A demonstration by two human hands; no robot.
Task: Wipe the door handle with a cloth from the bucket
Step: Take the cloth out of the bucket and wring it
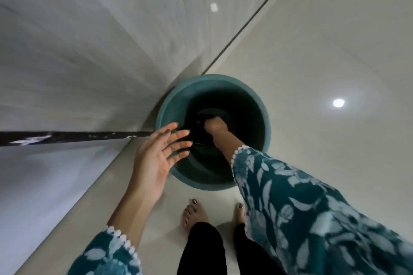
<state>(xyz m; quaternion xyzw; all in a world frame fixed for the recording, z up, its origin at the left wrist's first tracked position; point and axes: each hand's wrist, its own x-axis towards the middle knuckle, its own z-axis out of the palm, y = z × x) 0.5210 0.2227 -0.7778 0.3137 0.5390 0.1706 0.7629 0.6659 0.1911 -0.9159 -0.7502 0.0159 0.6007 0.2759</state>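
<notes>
1. The right hand [214, 124] reaches down deep into the teal bucket [169, 105], near the centre of the frame. Its fingers are curled around something dark at the bottom, probably the cloth [201, 135], though the dim interior and blur make that hard to confirm.
2. The left hand [156, 161] is spread wide open, palm up toward the camera, fingers fanned. It holds nothing and hovers over the bucket's left rim; whether it touches the rim cannot be told.
3. The bucket stands on the pale floor [324, 51], right against the base of a light panel that fills the left of the frame. Both hands are at the bucket, the right inside it, the left above its near-left edge.
4. A dark bar [73, 137] runs in from the left edge toward the bucket.
5. Count: two hands, one bucket, one dark bundle inside it, two bare feet [194, 214] at lower centre, two patterned teal sleeves [290, 207].
</notes>
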